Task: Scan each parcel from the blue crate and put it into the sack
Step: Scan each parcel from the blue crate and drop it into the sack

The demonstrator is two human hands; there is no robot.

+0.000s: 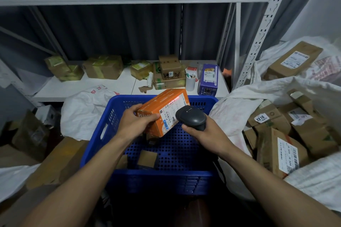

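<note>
Over the blue crate (184, 145), your left hand (135, 125) holds the orange parcel (162, 111) tilted, fingers wrapped around its near end. Your right hand (204, 133) grips the black scanner (191, 117), its red line across the parcel's white label. Two small cardboard boxes (147, 158) lie in the crate. At right, the white sack (258, 94) holds brown parcels, one tagged "2216" (260, 117).

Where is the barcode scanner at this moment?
The barcode scanner is in the right hand, centre of the head view, above the blue crate, aimed at the label of the orange parcel held by the left hand.
</note>
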